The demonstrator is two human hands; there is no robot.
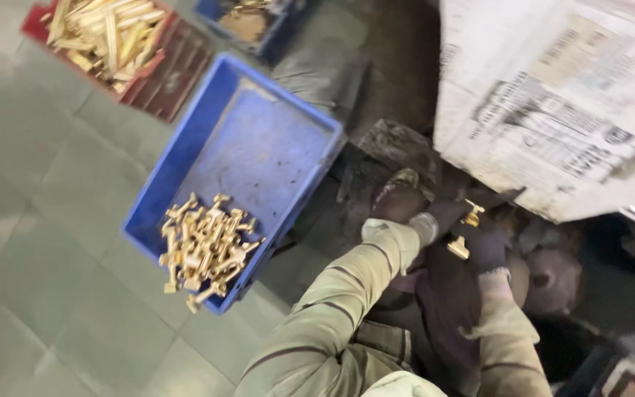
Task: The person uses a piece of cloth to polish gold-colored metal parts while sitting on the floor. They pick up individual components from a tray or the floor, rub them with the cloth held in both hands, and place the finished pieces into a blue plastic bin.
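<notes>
Both dark-gloved hands, the left hand (435, 220) and right hand (488, 246), have their fingers closed around a small T-shaped brass fitting (466, 231), apparently mid-handling, with the blue plastic crate (259, 147) of finished brass fittings (203, 250) well to their left.

Your left hand (435, 220) and right hand (488, 246), both in dark gloves, meet close together over a dark, grimy surface. Between them you pinch a small brass fitting (466, 231); which hand bears it cannot be told. Left of your arms, a blue crate (259, 140) sits on the grey tiled floor (45, 242), with a heap of brass parts (203, 250) in its near corner. Red crate (167, 73) of brass pieces further off. Printed cardboard box (553, 103) just above your hands.
</notes>
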